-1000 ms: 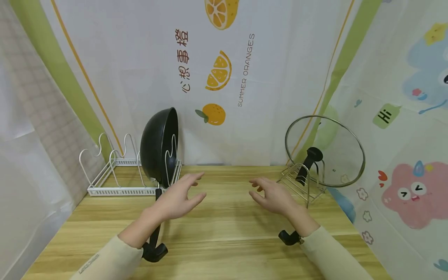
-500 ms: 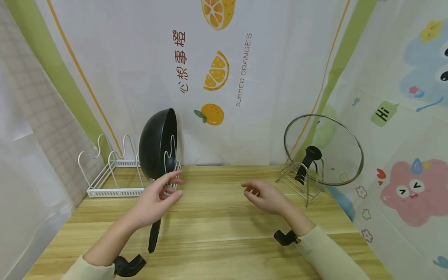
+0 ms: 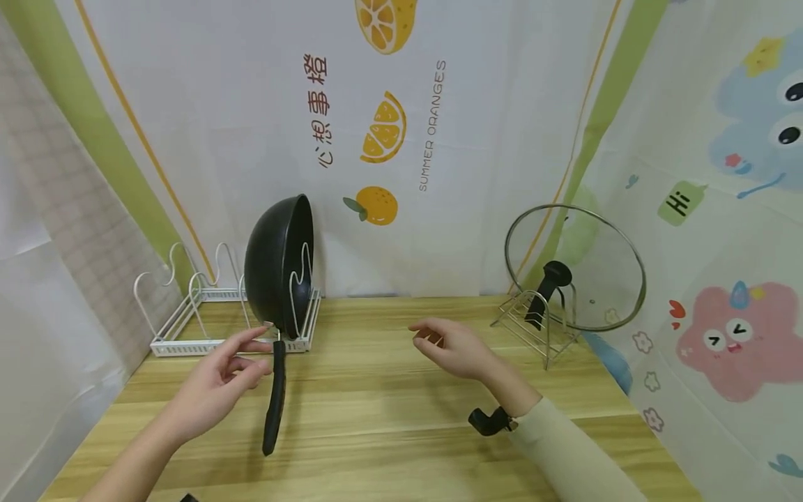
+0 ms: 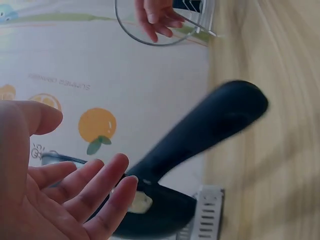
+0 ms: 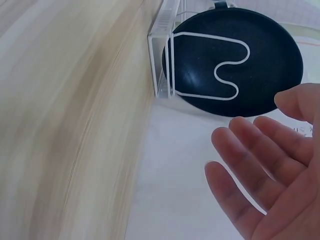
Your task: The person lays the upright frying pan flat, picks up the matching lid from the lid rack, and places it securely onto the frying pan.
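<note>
A black wok stands on its side in a white wire rack at the left of the table. Its long black handle sticks out toward the front. Just left of that handle is my left hand, fingers loosely bent and holding nothing; the left wrist view shows its palm facing the handle. Over the middle of the table hovers my right hand, relaxed, with nothing in it. Behind and right of it, a glass lid with a black knob leans in a small metal stand.
The wooden table runs back to a white curtain printed with oranges. Another printed curtain closes off the right side. A black wrist device hangs under my right wrist.
My left hand has moved left, from over the wok's handle to its left side. The right hand has drifted slightly left. Wok and lid stay in their racks.
</note>
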The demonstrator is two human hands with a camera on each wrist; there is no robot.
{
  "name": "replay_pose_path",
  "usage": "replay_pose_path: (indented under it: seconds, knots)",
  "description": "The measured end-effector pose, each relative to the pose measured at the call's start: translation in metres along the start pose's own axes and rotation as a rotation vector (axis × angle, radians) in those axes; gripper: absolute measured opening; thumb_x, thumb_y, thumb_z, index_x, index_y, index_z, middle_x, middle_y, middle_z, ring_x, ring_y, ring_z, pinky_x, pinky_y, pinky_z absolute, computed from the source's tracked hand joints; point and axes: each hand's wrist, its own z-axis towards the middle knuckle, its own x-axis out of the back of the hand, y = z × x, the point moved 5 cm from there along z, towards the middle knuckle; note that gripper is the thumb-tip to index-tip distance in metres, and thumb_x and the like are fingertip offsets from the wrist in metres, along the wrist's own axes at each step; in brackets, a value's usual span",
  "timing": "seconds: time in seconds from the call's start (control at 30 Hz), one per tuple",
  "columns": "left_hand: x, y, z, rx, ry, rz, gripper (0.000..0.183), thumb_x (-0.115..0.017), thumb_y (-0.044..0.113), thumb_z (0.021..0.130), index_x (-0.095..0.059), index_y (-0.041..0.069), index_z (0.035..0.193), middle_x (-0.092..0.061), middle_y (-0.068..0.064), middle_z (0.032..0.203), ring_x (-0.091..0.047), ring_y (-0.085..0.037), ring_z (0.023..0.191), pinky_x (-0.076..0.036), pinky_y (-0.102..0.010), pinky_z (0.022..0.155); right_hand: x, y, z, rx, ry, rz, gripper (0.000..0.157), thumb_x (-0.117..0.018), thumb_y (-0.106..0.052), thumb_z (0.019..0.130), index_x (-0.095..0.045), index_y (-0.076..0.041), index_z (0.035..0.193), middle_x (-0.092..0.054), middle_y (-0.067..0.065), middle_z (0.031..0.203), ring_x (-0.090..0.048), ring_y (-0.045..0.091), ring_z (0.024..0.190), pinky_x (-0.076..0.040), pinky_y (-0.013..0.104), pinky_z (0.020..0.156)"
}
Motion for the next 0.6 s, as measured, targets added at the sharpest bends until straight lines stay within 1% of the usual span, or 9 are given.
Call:
replay_pose_path:
  seconds: [0.1, 0.17, 0.3, 0.37, 0.43, 0.5, 0.6]
  knots:
    - [0.001, -0.010, -0.007, -0.009, 0.020, 0.010, 0.056, -0.068, 0.009, 0.109, -0.048, 0.002, 0.161, -0.067, -0.014, 0.131, -0.072, 0.002, 0.098, -0.063, -0.027, 0.078, -0.003, -0.006, 0.004, 0.000, -0.012, 0.026, 0.036, -0.060, -0.036, 0.114, -0.071, -0.018, 0.143, -0.078, -0.003, 0.123, -0.073, 0.013, 0.102, -0.060, 0.030, 0.086]
    - [0.002, -0.015, -0.011, 0.010, 0.023, 0.014, 0.056, -0.067, 0.009, 0.109, -0.048, 0.002, 0.161, -0.067, -0.013, 0.131, -0.072, 0.002, 0.097, -0.063, -0.027, 0.077, -0.008, -0.009, 0.008, -0.006, -0.022, 0.051, 0.036, -0.059, -0.037, 0.114, -0.071, -0.019, 0.143, -0.078, -0.003, 0.122, -0.072, 0.013, 0.102, -0.060, 0.031, 0.086]
    - [-0.002, -0.026, -0.018, 0.095, -0.017, -0.016, 0.057, -0.065, 0.016, 0.112, -0.044, 0.000, 0.162, -0.064, -0.023, 0.139, -0.071, 0.003, 0.100, -0.065, -0.030, 0.078, -0.018, -0.014, 0.016, -0.022, -0.037, 0.097, 0.036, -0.059, -0.039, 0.114, -0.071, -0.021, 0.142, -0.077, -0.004, 0.121, -0.070, 0.011, 0.102, -0.059, 0.032, 0.085]
    - [-0.006, -0.032, -0.021, 0.147, -0.045, -0.041, 0.058, -0.063, 0.018, 0.113, -0.042, -0.002, 0.163, -0.061, -0.027, 0.143, -0.070, 0.004, 0.102, -0.064, -0.030, 0.079, -0.024, -0.018, 0.021, -0.026, -0.048, 0.123, 0.036, -0.059, -0.040, 0.113, -0.071, -0.022, 0.142, -0.077, -0.004, 0.120, -0.070, 0.010, 0.101, -0.059, 0.032, 0.084]
    - [-0.012, -0.038, -0.025, 0.188, -0.073, -0.071, 0.059, -0.061, 0.017, 0.113, -0.039, -0.005, 0.163, -0.059, -0.031, 0.144, -0.071, 0.003, 0.102, -0.064, -0.031, 0.079, -0.029, -0.024, 0.025, -0.031, -0.063, 0.151, 0.037, -0.059, -0.040, 0.113, -0.071, -0.022, 0.143, -0.077, -0.005, 0.119, -0.070, 0.009, 0.100, -0.058, 0.031, 0.084]
    - [-0.018, -0.044, -0.027, 0.230, -0.110, -0.108, 0.061, -0.058, 0.016, 0.115, -0.034, -0.008, 0.164, -0.057, -0.032, 0.146, -0.070, 0.001, 0.102, -0.064, -0.033, 0.080, -0.035, -0.031, 0.029, -0.036, -0.074, 0.174, 0.037, -0.060, -0.042, 0.112, -0.072, -0.023, 0.142, -0.077, -0.006, 0.119, -0.070, 0.007, 0.099, -0.058, 0.030, 0.083]
    - [-0.029, -0.052, -0.028, 0.305, -0.173, -0.165, 0.064, -0.054, 0.020, 0.116, -0.027, -0.009, 0.167, -0.054, -0.032, 0.148, -0.069, -0.003, 0.103, -0.064, -0.035, 0.081, -0.043, -0.040, 0.034, -0.042, -0.095, 0.199, 0.038, -0.060, -0.043, 0.112, -0.071, -0.023, 0.142, -0.076, -0.006, 0.120, -0.070, 0.006, 0.099, -0.058, 0.030, 0.083]
